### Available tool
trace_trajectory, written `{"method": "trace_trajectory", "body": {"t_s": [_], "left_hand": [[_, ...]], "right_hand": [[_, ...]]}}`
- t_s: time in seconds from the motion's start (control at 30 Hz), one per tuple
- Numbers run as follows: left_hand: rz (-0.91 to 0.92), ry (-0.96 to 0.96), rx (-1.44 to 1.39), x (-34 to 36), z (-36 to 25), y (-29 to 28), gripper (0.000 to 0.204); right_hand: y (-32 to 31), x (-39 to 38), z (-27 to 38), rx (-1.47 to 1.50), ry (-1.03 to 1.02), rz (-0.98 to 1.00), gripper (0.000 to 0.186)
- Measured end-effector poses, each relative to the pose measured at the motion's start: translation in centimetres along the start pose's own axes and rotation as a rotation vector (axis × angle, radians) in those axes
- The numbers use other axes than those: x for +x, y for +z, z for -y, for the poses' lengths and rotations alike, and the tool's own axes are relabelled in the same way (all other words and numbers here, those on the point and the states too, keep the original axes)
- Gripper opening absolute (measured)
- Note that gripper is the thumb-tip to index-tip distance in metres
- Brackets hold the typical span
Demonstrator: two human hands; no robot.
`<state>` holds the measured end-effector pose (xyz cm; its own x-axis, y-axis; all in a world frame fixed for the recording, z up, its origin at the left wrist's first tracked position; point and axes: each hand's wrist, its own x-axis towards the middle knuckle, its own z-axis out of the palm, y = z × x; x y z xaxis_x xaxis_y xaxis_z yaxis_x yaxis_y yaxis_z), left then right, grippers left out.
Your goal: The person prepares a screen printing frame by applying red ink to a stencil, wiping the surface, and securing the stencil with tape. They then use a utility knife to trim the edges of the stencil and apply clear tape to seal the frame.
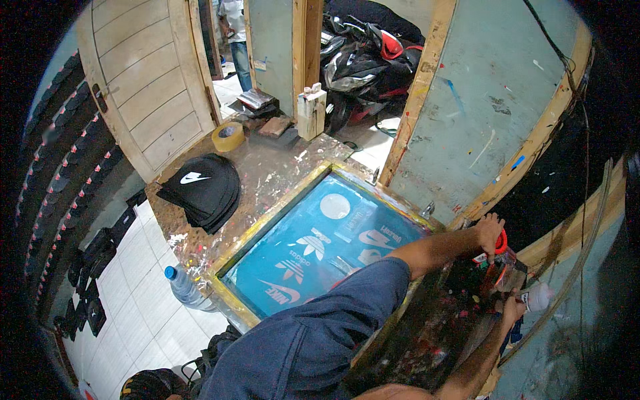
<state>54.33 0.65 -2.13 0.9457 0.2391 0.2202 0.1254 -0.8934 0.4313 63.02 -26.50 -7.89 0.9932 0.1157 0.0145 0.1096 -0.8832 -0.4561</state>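
Observation:
My left hand (490, 233), its arm in a navy sleeve, stretches across a printing screen's corner. Its fingers are curled on the bright red rim of a container (502, 243), whose body is partly hidden. Lower down, my right hand (512, 311) has its fingers closed against a pale, whitish bottle (537, 297) lying tilted by the wall. Both hands are over a dark, paint-stained shelf (427, 337). Left of it lies the wood-framed printing screen (257, 248), with blue mesh and pale logo shapes; my sleeve covers its near corner.
Black fabric pieces (207, 190) with a white mark are stacked on the stained table (267, 167). Tape (228, 136) and a pale block (311, 113) stand behind. A water bottle (189, 288) is left of the screen. Motorcycles (363, 67) and a person (237, 40) are beyond the doorways.

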Motion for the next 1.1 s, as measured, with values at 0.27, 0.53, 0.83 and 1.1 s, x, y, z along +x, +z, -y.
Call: {"method": "trace_trajectory", "body": {"t_s": [0.27,0.53,0.83,1.1], "left_hand": [[-0.487,0.316,-0.153,-12.5,2.0,-3.8,0.117],[-0.342,-0.296,-0.075,-46.2,12.6,-14.6,0.078],[-0.461,-0.721,-0.032,-64.4,14.1,-11.8,0.078],[-0.480,-0.685,0.064,-64.7,12.9,-13.4,0.071]], "right_hand": [[1.8,0.2,1.5,-0.044,-0.197,0.023,0.054],[0.1,-14.7,7.2,0.450,-0.657,0.022,0.066],[-3.7,-32.2,-0.3,1.178,-0.419,0.598,0.083],[-7.5,-46.6,-0.3,2.110,-0.076,0.870,0.090]]}}
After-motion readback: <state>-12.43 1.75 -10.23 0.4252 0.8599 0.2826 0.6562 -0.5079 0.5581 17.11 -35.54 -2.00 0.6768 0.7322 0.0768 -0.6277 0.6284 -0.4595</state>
